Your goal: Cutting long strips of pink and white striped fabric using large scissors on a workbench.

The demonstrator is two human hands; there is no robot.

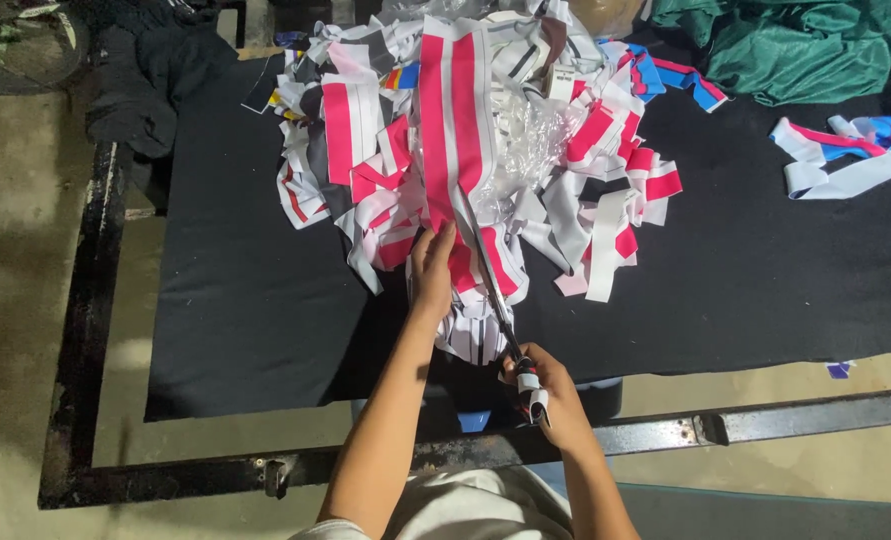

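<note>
Head view, left hand: the left hand (432,268) lies flat on the pink-and-white striped fabric strip (452,130), fingers pressed together and pointing away from the person, holding the cloth down just beside the blades.
Head view, right hand: the right hand (545,392) is closed around the handles of the scissors (487,272), near the table's front edge; the handles are wrapped in pale tape or cloth.
Scissors: the long blades run up and to the left from the right hand into the striped strip; I cannot tell how far apart the blades stand.
Striped strip: it lies lengthwise on the black table cover (245,300), its near end by the left hand, its far end on the heap.
Heap: a pile of cut fabric scraps (585,190) in pink, white and grey surrounds the strip, with clear plastic wrap (535,140) among them.
Right side: a few blue, pink and white strips (845,150) lie well apart from the heap.
Far edge: green cloth (785,45) at top right, dark clothing (150,75) at top left.
Frame: a black metal frame (90,300) borders the cover.
</note>
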